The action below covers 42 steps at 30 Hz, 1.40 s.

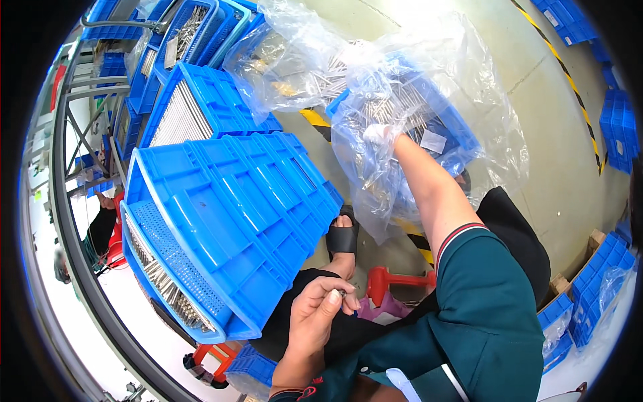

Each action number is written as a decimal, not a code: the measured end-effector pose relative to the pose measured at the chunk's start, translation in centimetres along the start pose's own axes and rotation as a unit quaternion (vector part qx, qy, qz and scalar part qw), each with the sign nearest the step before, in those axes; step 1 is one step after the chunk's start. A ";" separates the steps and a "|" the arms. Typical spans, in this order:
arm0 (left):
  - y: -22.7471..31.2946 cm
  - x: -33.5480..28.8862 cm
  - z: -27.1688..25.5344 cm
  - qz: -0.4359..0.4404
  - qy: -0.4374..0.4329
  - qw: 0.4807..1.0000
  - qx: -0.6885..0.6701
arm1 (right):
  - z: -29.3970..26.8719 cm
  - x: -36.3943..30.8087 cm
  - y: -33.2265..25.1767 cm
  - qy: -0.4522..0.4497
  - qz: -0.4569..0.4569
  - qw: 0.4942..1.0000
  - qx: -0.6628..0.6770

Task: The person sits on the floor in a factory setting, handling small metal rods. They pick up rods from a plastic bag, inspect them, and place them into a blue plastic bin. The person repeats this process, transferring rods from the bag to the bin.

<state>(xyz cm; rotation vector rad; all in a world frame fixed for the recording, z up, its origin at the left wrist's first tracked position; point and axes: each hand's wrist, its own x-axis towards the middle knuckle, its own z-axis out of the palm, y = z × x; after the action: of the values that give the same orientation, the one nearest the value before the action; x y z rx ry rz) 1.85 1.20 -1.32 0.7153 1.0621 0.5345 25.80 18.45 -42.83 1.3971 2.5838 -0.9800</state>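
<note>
Close to my body, my left hand (319, 310) is closed, thumb against the bent fingers. A tiny dark metallic end shows at its fingertips; the rest of whatever it holds is hidden. My right arm stretches forward to a blue crate (451, 115) lined and draped with a clear plastic bag (365, 171). Thin silvery metal rods (402, 100) lie in a loose heap inside that crate. At the crate's near left side, my right hand (382, 134) looks white, as if gloved, and lies against the plastic and rods. Its fingers are too indistinct to read.
Large blue crates (228, 214) stand to my left, a perforated blue basket (177, 258) of rods below them. More clear plastic with rods (295, 74) lies beyond. A red stool (395, 281) is by my feet. Yellow-black tape (569, 67) marks the floor.
</note>
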 end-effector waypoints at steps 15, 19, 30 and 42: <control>0.2 -0.9 0.7 0.028 0.016 0.997 0.070 | 1.6 -6.2 1.7 -0.049 0.262 0.960 0.090; 0.3 -0.9 1.0 0.030 -0.002 0.997 0.076 | 5.5 -6.4 1.3 -0.040 0.295 0.953 0.058; 0.0 -0.9 1.1 0.033 -0.004 0.997 0.072 | 2.3 -6.7 -4.4 -0.052 0.310 0.949 -0.015; -0.2 -0.7 1.1 0.027 -0.002 0.997 0.075 | 2.8 -6.9 -4.2 0.060 0.385 0.919 0.064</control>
<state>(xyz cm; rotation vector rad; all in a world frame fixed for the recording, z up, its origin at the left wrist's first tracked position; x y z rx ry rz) 2.63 0.29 -0.77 0.8790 1.0891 0.5033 25.97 10.16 -40.67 2.2832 1.7321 -0.9318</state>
